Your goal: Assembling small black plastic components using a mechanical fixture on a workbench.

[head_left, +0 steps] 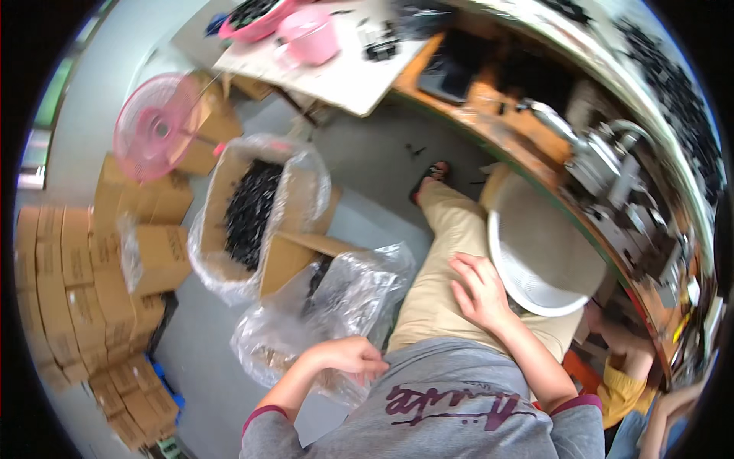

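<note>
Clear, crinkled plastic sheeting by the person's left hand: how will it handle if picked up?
Probably floppy: the clear, crinkled plastic sheeting lies in loose folds. Likely light: it looks thin and see-through. Possibly slippery, given its glossy highlights.

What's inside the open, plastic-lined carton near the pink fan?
A heap of small black pieces lies inside the carton. Whatever is beneath the top layer, including the bottom, is covered.

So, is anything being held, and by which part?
Right grip: open over the beige trousers, nothing seen in it. Left grip: curled beside the grey T-shirt, its palm hidden, so I can't tell.
</note>
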`<state>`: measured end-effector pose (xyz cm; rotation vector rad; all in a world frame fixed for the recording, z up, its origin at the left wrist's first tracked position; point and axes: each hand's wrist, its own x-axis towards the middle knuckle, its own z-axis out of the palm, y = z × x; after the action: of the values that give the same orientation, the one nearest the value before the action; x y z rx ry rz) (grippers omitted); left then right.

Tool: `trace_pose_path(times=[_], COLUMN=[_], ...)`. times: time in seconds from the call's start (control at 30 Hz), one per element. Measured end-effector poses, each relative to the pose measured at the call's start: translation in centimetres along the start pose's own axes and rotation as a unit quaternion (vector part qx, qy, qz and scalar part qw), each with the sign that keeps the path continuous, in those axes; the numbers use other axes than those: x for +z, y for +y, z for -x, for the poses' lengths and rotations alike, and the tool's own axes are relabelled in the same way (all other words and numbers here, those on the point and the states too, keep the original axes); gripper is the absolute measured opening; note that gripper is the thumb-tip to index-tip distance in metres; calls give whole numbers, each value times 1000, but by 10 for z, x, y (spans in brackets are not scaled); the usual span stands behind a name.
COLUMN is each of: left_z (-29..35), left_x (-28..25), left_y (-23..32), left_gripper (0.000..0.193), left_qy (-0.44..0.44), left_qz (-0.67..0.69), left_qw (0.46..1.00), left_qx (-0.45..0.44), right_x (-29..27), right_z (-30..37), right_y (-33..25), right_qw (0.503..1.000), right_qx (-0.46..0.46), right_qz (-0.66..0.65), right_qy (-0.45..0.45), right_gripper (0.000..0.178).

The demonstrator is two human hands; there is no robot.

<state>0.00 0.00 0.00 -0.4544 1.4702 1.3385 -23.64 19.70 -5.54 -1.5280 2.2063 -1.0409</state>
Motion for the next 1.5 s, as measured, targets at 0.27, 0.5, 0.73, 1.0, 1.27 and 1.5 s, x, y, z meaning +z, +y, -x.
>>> trace_pose_path(times=[0.27,0.5,0.73,1.0,1.27,1.5], left_z=[-46,-39,-6,16,-49,-77], left_x=[-7,13,-26,-93,-161,-176], left_y=[129,242,335,568,717,772], left_gripper=[26,21,15,23,81,97], left_qy=[401,268,330,503,688,639], left_qz=[-301,-380,-398,-330,-381,-376], left_qw=[807,742,585,369,355,546], left_qx=[312,483,625,708,506,390], right_x=[-32,-59,-299,-544,-615,-635], right_z=[130,123,91,62,40,-56], right_y=[91,51,-4,128,231,197], right_qw=[970,978,884,698,691,755], right_qx=[194,173,104,338,489,166], right_qz=[138,88,129,194,134,-298], right_qy=[43,-77,437,600,515,561], right_gripper=[33,31,22,97,40,39])
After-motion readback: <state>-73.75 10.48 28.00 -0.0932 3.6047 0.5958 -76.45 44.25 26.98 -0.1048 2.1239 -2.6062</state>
